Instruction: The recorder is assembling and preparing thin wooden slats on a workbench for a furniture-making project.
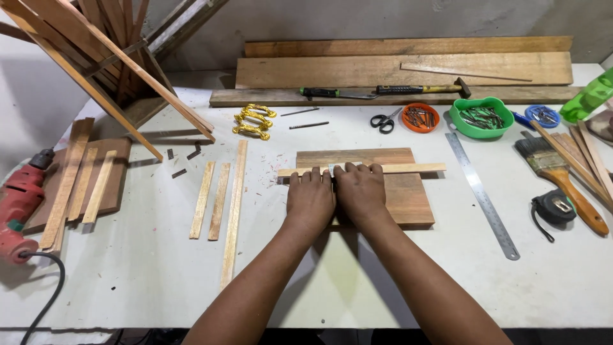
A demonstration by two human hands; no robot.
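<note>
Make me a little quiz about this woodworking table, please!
1. True or false: both hands, left hand and right hand, press on the thin wooden strip lying across the brown board.
2. Which tool lies just right of the board? A) steel ruler B) hammer C) scissors
3. What colour is the power drill at the table's left edge?

Key: 1 true; 2 A; 3 red.
</note>
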